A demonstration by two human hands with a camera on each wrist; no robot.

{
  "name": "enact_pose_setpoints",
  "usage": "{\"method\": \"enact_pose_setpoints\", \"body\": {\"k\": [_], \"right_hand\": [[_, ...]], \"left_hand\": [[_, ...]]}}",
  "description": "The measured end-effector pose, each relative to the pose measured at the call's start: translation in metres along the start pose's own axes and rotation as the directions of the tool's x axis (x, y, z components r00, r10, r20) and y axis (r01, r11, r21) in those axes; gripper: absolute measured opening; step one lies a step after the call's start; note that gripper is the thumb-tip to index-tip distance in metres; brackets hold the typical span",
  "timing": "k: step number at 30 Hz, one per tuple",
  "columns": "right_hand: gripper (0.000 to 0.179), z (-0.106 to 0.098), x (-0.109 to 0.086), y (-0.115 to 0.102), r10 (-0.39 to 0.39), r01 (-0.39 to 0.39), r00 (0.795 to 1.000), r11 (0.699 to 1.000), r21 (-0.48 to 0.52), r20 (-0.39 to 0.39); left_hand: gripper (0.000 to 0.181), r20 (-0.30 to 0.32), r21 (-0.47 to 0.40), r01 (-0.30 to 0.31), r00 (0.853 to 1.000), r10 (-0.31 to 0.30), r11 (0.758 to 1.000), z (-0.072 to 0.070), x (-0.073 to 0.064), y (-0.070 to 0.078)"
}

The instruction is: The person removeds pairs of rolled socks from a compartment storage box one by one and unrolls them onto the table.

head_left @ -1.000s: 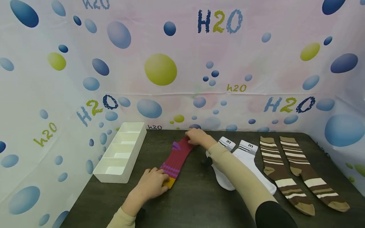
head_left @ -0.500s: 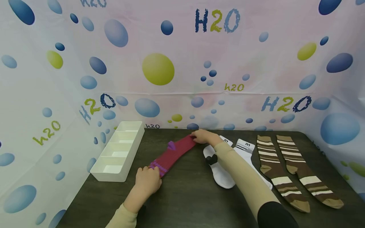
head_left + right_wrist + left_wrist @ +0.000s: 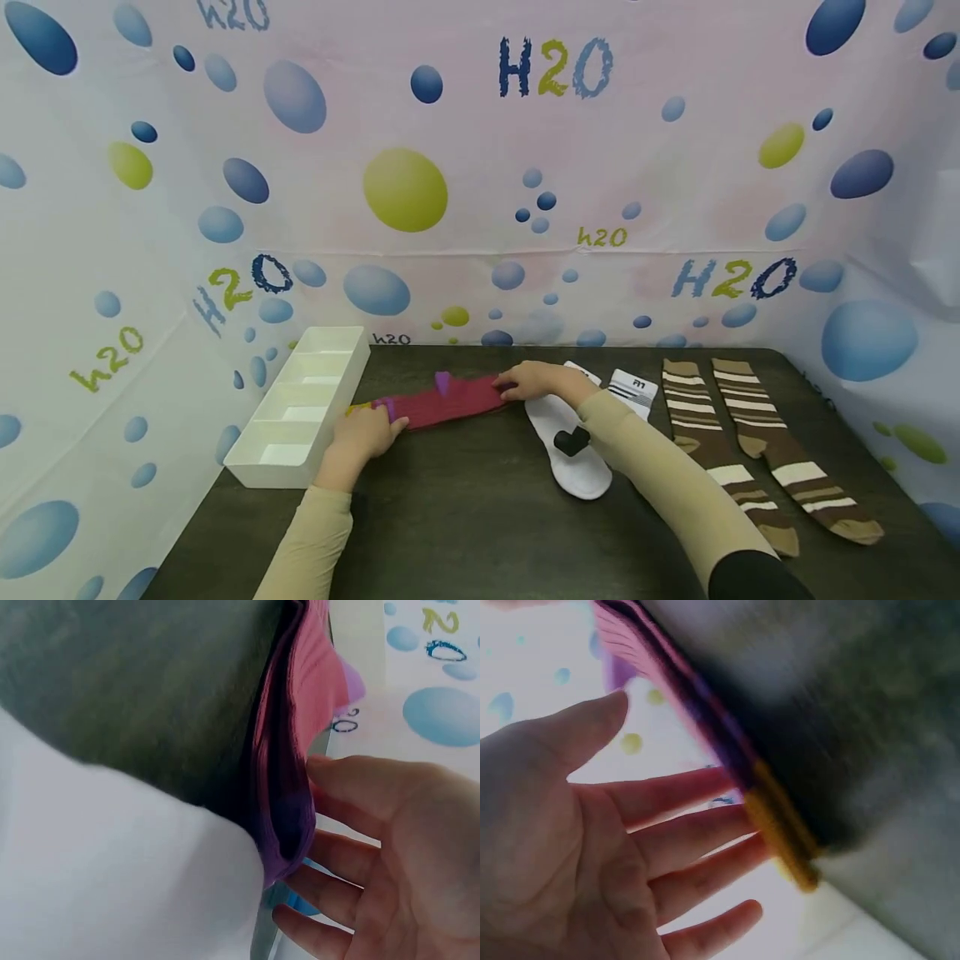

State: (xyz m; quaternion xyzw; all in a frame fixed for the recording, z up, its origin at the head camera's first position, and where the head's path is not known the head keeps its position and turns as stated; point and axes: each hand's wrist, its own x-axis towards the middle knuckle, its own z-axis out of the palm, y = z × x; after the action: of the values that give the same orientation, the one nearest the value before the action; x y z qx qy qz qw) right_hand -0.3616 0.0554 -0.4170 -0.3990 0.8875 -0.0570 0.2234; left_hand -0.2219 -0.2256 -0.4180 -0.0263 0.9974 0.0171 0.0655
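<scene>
A raspberry-red ribbed sock [image 3: 450, 406] with a purple heel, purple stripes and a yellow toe lies crosswise on the dark table. My left hand [image 3: 363, 436] is at its toe end. In the left wrist view, the straight fingers [image 3: 697, 825] reach the sock's yellow and purple edge, thumb apart from it. At the other end is my right hand [image 3: 534, 382]. Its thumb and loosely bent fingers [image 3: 330, 892] touch the sock's side in the right wrist view, where the edge shows layers of fabric.
A white divided organizer box [image 3: 281, 454] stands left, close beside my left hand. White socks [image 3: 581, 475] with black marks lie under and beside my right forearm. Two brown striped socks [image 3: 795, 450] lie farther right. A bubble-print curtain [image 3: 480, 192] hangs behind the table [image 3: 480, 533].
The red sock has turned from a steep diagonal to nearly crosswise. My left hand moved left and away from me with the toe end; my right hand stayed near the other end.
</scene>
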Motion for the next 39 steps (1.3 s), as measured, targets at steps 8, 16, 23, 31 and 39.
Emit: {"method": "enact_pose_setpoints", "body": {"k": [8,16,23,31,39], "right_hand": [[0.043,0.011,-0.016,-0.027,0.0,0.001,1.0,1.0,-0.026,0.022],[0.047,0.028,-0.041,-0.062,-0.029,0.032,0.999,0.991,-0.131,0.023],[0.049,0.049,-0.07,-0.079,-0.044,0.029,0.998,0.964,-0.263,-0.053],[0.055,0.076,-0.095,-0.111,-0.082,0.025,0.989,0.916,-0.4,-0.126],[0.054,0.095,-0.113,-0.138,-0.156,0.06,0.97,0.896,-0.44,-0.185]], "left_hand": [[0.064,0.035,-0.082,0.011,0.999,-0.008,0.997,0.001,0.045,-0.007],[0.058,-0.023,-0.041,-0.076,0.997,0.075,0.996,0.008,0.078,-0.007],[0.068,0.014,-0.016,-0.119,0.993,0.119,0.993,0.012,0.092,-0.002],[0.075,0.091,-0.011,-0.19,0.978,0.19,0.982,0.006,0.096,0.001],[0.079,0.149,-0.006,-0.271,0.952,0.269,0.963,0.003,0.101,0.017]]}}
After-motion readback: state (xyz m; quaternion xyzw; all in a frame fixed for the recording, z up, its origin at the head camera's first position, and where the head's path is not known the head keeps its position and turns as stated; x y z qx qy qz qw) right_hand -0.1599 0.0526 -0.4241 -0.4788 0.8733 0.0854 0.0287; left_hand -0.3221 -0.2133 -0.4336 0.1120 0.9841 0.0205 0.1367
